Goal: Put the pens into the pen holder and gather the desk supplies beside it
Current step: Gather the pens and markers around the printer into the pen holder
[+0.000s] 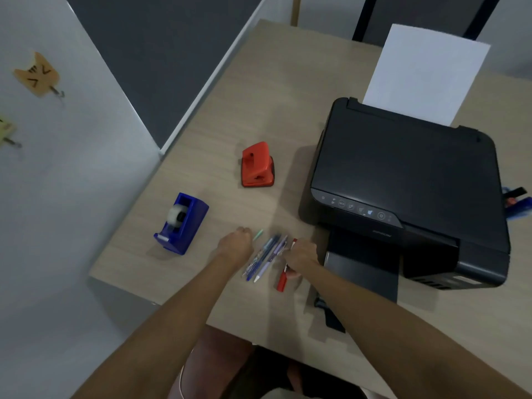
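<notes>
Both hands are down on the desk at its near edge, either side of a loose bundle of pens. The left hand is curled, knuckles up, with a pale green pen showing just past its fingers; whether it grips that pen cannot be told. The right hand is closed around a red pen, whose near end sticks out below the palm. No pen holder is in view. A blue tape dispenser sits to the left, a red hole punch farther off, a black printer to the right. The pens look light, stiff and smooth, apt to roll; best pinched mid-barrel, several together. The dispenser and punch look heavier, better grasped across their bodies.
</notes>
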`<state>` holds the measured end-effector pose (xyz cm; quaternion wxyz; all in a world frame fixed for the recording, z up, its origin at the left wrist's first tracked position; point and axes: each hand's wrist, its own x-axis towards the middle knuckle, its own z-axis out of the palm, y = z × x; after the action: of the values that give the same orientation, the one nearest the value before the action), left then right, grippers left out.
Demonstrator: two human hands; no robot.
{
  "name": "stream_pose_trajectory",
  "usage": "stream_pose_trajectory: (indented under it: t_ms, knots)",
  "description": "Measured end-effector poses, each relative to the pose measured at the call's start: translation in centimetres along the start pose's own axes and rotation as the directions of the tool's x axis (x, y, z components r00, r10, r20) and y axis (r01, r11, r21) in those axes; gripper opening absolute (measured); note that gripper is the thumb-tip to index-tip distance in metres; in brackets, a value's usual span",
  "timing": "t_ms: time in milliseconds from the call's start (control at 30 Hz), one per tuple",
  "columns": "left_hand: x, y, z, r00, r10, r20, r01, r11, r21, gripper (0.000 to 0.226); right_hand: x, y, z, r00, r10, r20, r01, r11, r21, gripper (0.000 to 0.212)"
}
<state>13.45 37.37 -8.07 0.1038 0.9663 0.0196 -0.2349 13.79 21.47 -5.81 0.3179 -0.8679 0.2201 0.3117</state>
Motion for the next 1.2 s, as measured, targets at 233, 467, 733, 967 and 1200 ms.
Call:
stream_pose_trajectory:
  t_ms: [233, 467, 733, 967, 1200]
  knots:
    - [0.7, 0.2, -6.5, 0.994, -0.035, -0.102, -0.002, 0.938, -0.347, 0.014, -3.6, -2.4, -7.2, 0.853, -0.521, 0.041, 0.522, 0.850, -0.068, 0.020]
    - [0.4, 12.8, -19.3, 0.883, 0.116, -0.454, -0.448, 0.494, -0.745, 0.036, -8.9, -0.6, -23.6, 0.609, -0.666, -0.430, 0.782, 0.595, 0.185, 0.015]
    - [-0.2, 36.6, -20.3, 0.806, 0.355, -0.473, -0.585, 0.366, -0.723, 0.090, -3.6, 14.7, -41.2, 0.539, -0.175, -0.824, 0.639, 0.723, 0.264, 0.039]
    - [4.0, 51.1, -14.2, 0.782, 0.371, -0.500, -0.623, 0.446, -0.643, 0.048, 3.9, 23.4, -42.7, 0.605, -0.022, -0.796, 0.476, 0.811, 0.339, 0.032]
    - [8.6, 56.5, -9.2, 0.825, 0.348, -0.446, -0.557, 0.638, -0.532, 0.026, 8.2, 24.9, -40.4, 0.703, -0.204, -0.682, 0.437, 0.880, 0.187, 0.032]
